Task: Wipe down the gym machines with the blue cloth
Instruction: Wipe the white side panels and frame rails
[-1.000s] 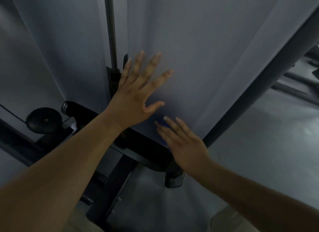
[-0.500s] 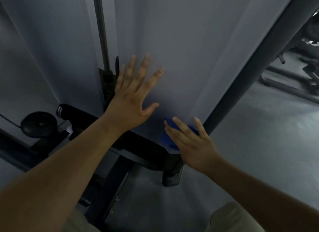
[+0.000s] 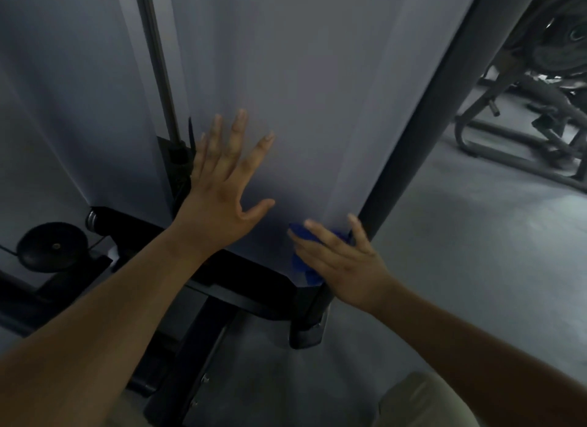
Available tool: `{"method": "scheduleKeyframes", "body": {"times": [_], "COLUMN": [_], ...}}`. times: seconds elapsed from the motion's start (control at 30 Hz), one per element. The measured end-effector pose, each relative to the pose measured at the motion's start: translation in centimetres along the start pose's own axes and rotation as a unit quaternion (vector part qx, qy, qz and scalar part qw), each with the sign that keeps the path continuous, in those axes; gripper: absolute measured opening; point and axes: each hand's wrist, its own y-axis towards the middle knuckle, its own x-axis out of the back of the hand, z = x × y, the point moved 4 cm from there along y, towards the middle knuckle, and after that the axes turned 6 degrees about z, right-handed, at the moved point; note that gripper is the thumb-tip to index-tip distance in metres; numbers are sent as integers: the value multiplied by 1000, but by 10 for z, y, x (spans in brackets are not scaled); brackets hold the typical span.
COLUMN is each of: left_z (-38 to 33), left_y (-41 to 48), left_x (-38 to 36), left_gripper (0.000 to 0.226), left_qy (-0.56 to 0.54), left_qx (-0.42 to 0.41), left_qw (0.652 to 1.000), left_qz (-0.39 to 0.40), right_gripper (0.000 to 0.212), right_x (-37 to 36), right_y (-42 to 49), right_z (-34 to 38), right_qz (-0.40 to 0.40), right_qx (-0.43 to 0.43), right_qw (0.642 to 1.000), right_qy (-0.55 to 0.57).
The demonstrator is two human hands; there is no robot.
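The pale grey panel [image 3: 301, 93] of the gym machine fills most of the view, standing upright and close. Grey floor [image 3: 476, 267] spreads out to the right and below. A dark upright post [image 3: 425, 134] runs along the panel's right edge. Another machine [image 3: 521, 131], with curved dark tubing, stands well apart at the far right. Under the panel sits the black base frame [image 3: 247, 286], and a thin metal guide rod [image 3: 155, 61] rises in the gap left of the panel. A black pulley wheel [image 3: 52, 247] sits low on the left. The left hand [image 3: 222, 191] lies flat on the panel, fingers straight and spread. The right hand [image 3: 343, 261], fingers also straight, presses the blue cloth [image 3: 300, 258] against the panel's lower right corner, just beside the post; only part of the cloth shows past the fingers.
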Motion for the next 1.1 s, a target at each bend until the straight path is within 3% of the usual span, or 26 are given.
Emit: {"method": "scheduleKeyframes", "body": {"times": [0.1,0.3,0.43,0.5,0.67,0.83,1.0,1.1], "left_z": [-2,-3,-15,-22,-33,-35,-35,-32], "left_y": [0,-1,0,-2,1,1,0,2], "left_x": [-3,-5,-11,-15,-17,-22,-19,-15], "left_gripper": [107,105,99,92,86,83,81,78], "left_qy": [-10,-10,5,23,30,33,50,44], "left_qx": [3,4,-32,-61,-51,-39,-49,-50], "left_qw": [1000,1000,999,998,998,998,997,998], "left_qz": [-5,-13,-15,-11,-26,-36,-28,-21], "right_gripper": [43,68,63,67,77,100,77,77], "right_x": [-14,27,0,3,16,-27,-1,-12], "right_y": [-8,3,-12,-15,-14,-23,8,5], "right_z": [6,-33,-25,-31,-39,20,16,23], "right_qz": [44,-29,38,42,-70,-38,-96,-100], "right_qx": [96,-30,61,65,-143,-284,-378,-411], "right_qw": [994,999,997,996,987,947,897,876], "right_qy": [-2,-28,-30,-38,35,147,208,230]}}
